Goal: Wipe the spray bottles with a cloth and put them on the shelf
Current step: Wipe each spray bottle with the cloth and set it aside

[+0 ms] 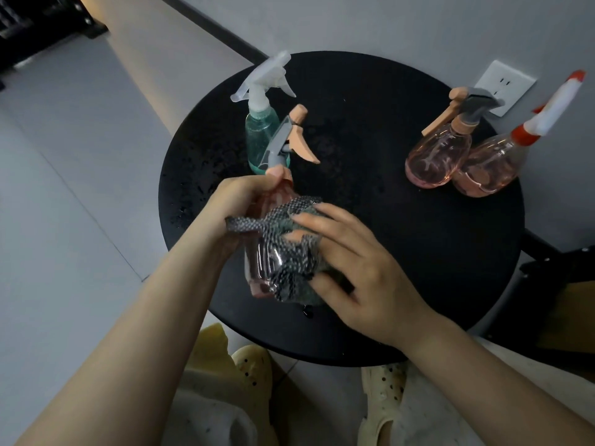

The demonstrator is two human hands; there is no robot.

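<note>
My left hand (240, 204) grips the neck of a pink spray bottle (262, 268) with a grey and peach trigger head, held above the round black table (402, 252). My right hand (347, 262) presses a grey dotted cloth (293, 255) against the bottle's body, fingers curled round the cloth. A teal bottle (260, 133) with a clear white head stands behind it. At the table's right stand a pink bottle (438, 156) with a grey and peach head and a pink bottle (489, 169) with a white and orange head. No shelf is in view.
A white wall socket (505, 85) sits behind the right bottles. A dark frame (553, 284) stands right of the table. My feet in pale yellow clogs (383, 400) are under the table's near edge. Dark furniture (38, 24) fills the top left corner.
</note>
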